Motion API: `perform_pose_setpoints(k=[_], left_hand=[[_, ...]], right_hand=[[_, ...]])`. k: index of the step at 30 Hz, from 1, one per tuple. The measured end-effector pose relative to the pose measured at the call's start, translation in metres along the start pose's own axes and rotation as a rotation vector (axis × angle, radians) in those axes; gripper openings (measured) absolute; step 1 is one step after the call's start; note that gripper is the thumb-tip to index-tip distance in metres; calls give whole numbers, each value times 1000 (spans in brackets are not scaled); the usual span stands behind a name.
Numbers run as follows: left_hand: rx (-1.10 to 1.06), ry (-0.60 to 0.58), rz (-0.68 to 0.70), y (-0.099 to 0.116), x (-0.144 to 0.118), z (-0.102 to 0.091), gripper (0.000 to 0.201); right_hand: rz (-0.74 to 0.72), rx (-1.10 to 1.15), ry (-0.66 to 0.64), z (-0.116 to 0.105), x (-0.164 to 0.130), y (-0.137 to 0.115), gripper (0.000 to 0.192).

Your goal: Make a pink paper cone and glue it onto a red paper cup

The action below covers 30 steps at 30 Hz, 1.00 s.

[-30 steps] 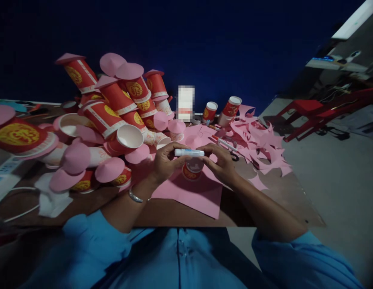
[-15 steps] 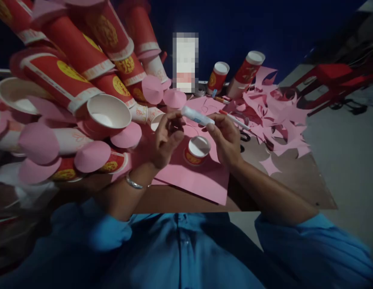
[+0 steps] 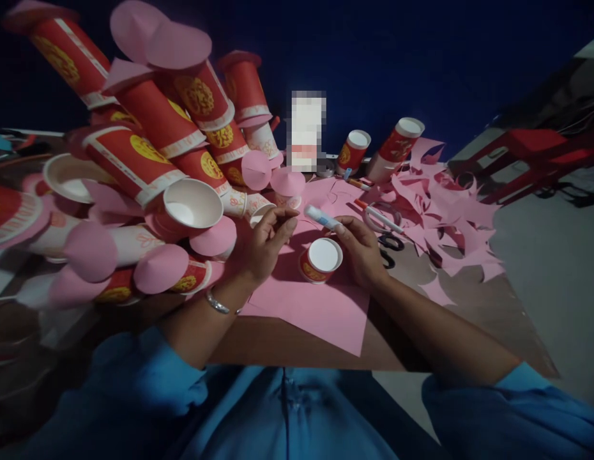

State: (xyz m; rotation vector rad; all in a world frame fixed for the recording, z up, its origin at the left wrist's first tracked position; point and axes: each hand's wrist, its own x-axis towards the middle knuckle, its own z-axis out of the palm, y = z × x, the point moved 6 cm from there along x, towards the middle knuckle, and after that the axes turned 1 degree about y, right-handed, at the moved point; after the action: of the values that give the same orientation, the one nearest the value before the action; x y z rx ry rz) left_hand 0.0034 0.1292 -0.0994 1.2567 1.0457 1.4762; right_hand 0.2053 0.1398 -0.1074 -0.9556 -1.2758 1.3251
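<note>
I took the upturned paper cup as my landmark; it stood base-up on the pink sheet, which lay on the table nearest me. The right hand rested just right of the cup, touching or almost touching its side, fingers closed in a pinch on the near end of a white glue stick. The stick hung just beyond and above the cup, its long axis running from lower right to upper left, its free end pointing toward the left hand. That hand sat left of the cup and apart from it, fingertips drawn together as if pinching something small; I could not tell what, perhaps the cap. The right hand was nearer the cup. Beyond the cup and to its right lay scissors and pink paper scraps; beyond and left, a heap of finished cups with pink cones.
</note>
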Motion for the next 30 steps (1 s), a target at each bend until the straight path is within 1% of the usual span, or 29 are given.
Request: perform_pose_setpoints(k=[2,4,6,8,10,13,17,22,26,30], left_hand=[[-12,1,-20,-1,0,1,29],[-2,-1,-37,1,0,2,33],[23,-8,-32,5,0,4,38],[54,-25,-24,9,-1,7,39],[91,-36,-16,11,-1,9,34],[124,-16,24,14,0,7,27],[134,3,38,12,1,4,28],[161,15,85,18,1,3,24],[198,23,101,21,1,3,22],[187,18,114,22,0,4,18]], right_hand=[[-2,1,-8,1,0,1,38],[-3,0,-9,2,0,0,38],[3,-12,-20,3,0,0,37],[4,-28,-40,5,0,-1,37],[-1,-40,-63,7,1,-3,38],[-3,-44,-79,8,3,-5,39],[7,-30,-61,6,5,-6,39],[71,-57,-69,5,4,-1,39],[79,-81,-76,5,5,-2,42],[56,-23,-93,9,5,-5,43]])
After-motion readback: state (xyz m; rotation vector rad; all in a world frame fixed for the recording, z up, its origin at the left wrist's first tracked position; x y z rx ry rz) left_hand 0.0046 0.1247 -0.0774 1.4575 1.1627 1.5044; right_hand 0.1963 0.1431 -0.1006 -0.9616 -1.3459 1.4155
